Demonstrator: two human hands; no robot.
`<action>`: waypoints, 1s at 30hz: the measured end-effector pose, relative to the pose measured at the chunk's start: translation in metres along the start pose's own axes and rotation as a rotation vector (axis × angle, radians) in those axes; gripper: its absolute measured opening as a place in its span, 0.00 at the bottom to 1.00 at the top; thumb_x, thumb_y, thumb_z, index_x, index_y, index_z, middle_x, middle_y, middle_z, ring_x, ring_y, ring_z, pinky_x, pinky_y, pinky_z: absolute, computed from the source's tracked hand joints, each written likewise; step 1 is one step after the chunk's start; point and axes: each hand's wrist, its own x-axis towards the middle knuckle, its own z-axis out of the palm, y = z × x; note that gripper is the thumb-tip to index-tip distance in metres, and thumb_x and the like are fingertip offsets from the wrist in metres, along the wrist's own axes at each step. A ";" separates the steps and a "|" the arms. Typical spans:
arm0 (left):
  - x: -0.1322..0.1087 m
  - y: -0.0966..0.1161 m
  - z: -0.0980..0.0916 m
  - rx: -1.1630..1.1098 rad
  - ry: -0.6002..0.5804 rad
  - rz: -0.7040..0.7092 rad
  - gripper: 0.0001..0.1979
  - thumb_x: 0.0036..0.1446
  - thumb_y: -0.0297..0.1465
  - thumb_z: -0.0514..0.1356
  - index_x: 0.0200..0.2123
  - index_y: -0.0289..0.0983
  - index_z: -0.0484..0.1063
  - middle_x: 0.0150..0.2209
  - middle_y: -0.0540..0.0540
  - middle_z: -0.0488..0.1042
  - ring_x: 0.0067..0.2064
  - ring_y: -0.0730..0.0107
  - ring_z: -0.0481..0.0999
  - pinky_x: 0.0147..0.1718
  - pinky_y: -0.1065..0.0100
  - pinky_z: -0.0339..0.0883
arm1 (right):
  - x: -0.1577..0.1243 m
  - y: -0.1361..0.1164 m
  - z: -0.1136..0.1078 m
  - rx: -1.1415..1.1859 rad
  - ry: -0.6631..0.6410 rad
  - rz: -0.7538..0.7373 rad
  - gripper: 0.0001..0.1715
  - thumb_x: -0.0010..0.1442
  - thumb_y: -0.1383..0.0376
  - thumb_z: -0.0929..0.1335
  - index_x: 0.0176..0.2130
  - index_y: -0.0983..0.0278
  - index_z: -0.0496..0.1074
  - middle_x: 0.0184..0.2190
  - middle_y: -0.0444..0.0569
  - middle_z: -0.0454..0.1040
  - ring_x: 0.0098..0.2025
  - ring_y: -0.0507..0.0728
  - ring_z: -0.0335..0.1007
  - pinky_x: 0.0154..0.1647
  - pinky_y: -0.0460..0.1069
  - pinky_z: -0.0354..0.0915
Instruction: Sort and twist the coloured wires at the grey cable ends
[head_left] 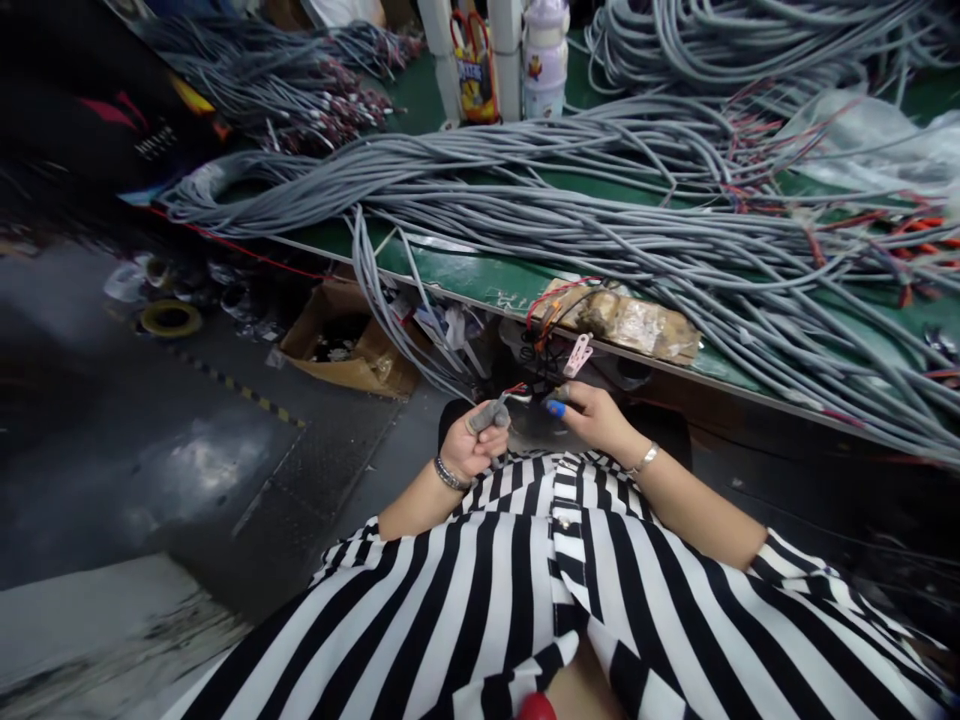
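My left hand [480, 437], with grey covers on its fingertips, is closed round the end of a grey cable [504, 396]. Thin red wires [516, 388] stick out of that end toward my right hand. A short gap away, my right hand [598, 418] has its thumb, in a blue finger cot [556, 408], close to its grey-covered index finger. Whatever lies between those fingertips is too small to make out. Just above the right hand is a pink clip [578, 355] at the table edge, near a taped brown block [637, 322].
Long bundles of grey cable [480, 215] cover the green table [442, 262], several strands hanging over its front edge. A cardboard box [352, 345] stands on the floor below. At the back are a snack bag [475, 80], a lilac bottle [545, 60] and clear plastic [862, 140].
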 end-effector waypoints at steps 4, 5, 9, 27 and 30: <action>0.002 -0.003 0.001 0.036 0.004 0.009 0.12 0.59 0.31 0.58 0.26 0.30 0.70 0.14 0.57 0.53 0.11 0.85 0.48 0.13 0.77 0.41 | 0.002 -0.015 0.016 0.308 -0.052 0.064 0.33 0.52 0.55 0.74 0.55 0.62 0.69 0.24 0.41 0.67 0.25 0.52 0.60 0.27 0.47 0.59; 0.003 -0.004 0.001 0.048 0.012 0.008 0.11 0.59 0.31 0.58 0.26 0.31 0.70 0.14 0.57 0.53 0.11 0.85 0.48 0.13 0.77 0.41 | 0.004 -0.021 0.019 0.344 -0.062 0.062 0.36 0.50 0.55 0.75 0.55 0.62 0.69 0.23 0.40 0.66 0.24 0.52 0.59 0.26 0.47 0.59; 0.004 -0.009 0.001 0.061 0.011 -0.017 0.10 0.56 0.32 0.61 0.25 0.32 0.69 0.13 0.57 0.54 0.11 0.84 0.48 0.12 0.77 0.42 | 0.009 -0.035 0.022 0.450 0.022 0.009 0.16 0.53 0.55 0.73 0.39 0.62 0.76 0.30 0.47 0.72 0.33 0.54 0.67 0.35 0.49 0.63; 0.006 -0.005 0.004 -0.037 0.074 -0.046 0.19 0.66 0.31 0.50 0.25 0.30 0.70 0.15 0.57 0.49 0.12 0.84 0.46 0.14 0.76 0.41 | 0.008 -0.026 0.036 1.072 -0.013 0.326 0.42 0.38 0.60 0.80 0.51 0.59 0.67 0.39 0.47 0.75 0.35 0.51 0.69 0.29 0.43 0.63; 0.007 -0.007 0.005 -0.041 0.101 -0.073 0.19 0.66 0.34 0.51 0.25 0.30 0.70 0.14 0.57 0.49 0.12 0.84 0.47 0.14 0.76 0.42 | 0.010 -0.027 0.038 1.104 -0.039 0.335 0.38 0.37 0.65 0.80 0.48 0.59 0.69 0.37 0.46 0.75 0.37 0.52 0.70 0.31 0.43 0.64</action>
